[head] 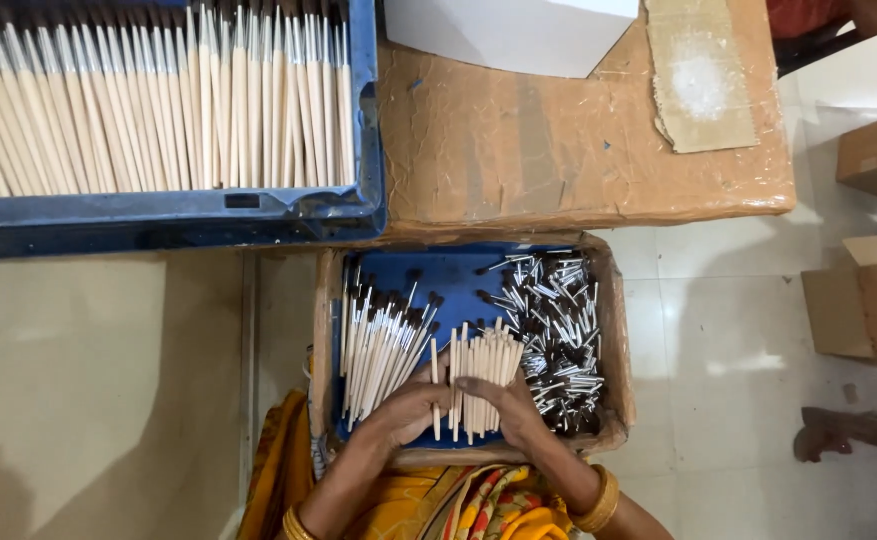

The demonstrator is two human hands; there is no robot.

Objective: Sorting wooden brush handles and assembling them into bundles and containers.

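A cardboard box [616, 330] with a blue lining rests on my lap. My left hand [410, 408] and my right hand [503, 405] together clasp a bundle of pale wooden sticks [478, 368], held upright over the box's near side. To the left of the bundle lies a pile of finished brushes [383, 335] with dark tips. On the right lies a heap of small metal ferrules with dark bristles [558, 325].
A large blue crate [178, 215] full of pale wooden sticks sits at the upper left. A cardboard-covered table [558, 150] carries a white box [513, 30]. Small cardboard boxes [858, 300] stand on the tiled floor at right, near another person's foot [838, 430].
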